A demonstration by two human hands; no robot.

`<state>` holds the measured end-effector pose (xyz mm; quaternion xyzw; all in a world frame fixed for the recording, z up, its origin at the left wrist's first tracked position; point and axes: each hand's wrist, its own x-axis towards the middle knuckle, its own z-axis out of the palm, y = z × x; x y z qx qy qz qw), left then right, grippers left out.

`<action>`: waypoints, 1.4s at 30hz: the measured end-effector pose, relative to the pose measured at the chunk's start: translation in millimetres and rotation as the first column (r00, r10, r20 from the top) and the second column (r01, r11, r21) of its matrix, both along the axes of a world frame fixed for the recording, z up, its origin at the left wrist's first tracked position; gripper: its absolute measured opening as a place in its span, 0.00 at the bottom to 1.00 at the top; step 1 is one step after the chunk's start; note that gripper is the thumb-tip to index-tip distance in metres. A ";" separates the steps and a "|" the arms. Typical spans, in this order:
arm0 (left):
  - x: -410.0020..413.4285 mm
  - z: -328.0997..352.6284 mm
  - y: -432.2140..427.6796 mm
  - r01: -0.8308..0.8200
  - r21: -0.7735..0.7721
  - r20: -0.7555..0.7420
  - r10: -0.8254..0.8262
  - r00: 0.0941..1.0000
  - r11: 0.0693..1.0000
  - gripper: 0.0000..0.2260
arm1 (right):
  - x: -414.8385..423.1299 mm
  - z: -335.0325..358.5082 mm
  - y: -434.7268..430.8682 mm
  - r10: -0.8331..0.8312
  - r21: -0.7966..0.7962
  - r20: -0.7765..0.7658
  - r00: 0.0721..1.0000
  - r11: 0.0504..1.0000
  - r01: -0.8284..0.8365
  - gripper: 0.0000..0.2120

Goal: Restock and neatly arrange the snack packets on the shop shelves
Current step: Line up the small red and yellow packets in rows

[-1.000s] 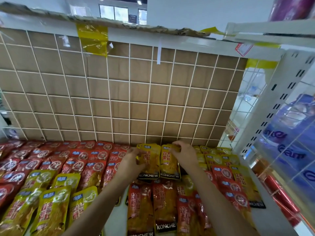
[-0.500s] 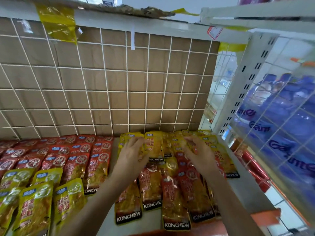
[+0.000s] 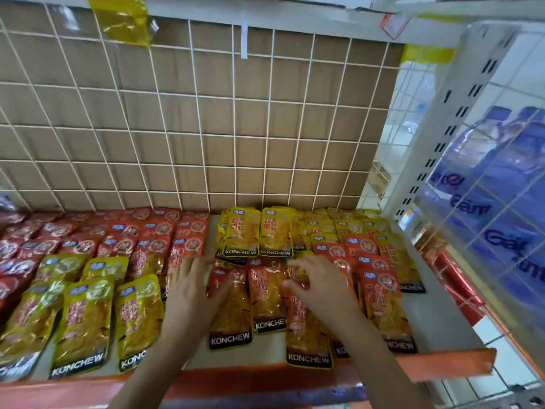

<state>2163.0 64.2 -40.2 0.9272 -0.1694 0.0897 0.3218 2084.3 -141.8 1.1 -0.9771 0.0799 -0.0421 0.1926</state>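
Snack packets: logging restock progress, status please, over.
Left hand flat against orange packets. Right hand curled over them, grip unclear. Their front ends uneven. Nothing in the way.

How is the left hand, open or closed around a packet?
Open: the left hand lies with straight, spread fingers on the snack packets, gripping none.

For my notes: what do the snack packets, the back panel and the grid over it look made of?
Snack packets: glossy plastic film, going by the glare and crinkles. Back panel: probably cardboard, matt brown with faint ribbing. Grid: thin white wire, likely coated metal; too fine to be sure.
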 end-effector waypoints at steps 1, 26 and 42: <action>-0.5 -0.8 0.8 -0.012 0.033 -0.039 0.013 0.999 0.999 0.25 | 3.6 -0.8 3.8 -0.007 -0.048 -0.046 0.999 0.999 0.005 0.26; -8.2 17.8 0.4 -0.030 -0.231 -0.317 -0.046 0.947 0.972 0.31 | 17.6 -7.2 33.5 -0.083 -0.011 -0.026 0.996 0.997 0.083 0.22; -11.4 48.0 60.6 0.025 -0.628 -0.242 -0.226 0.943 0.778 0.08 | 22.0 11.7 41.5 -0.149 0.711 0.238 0.960 0.700 -0.068 0.07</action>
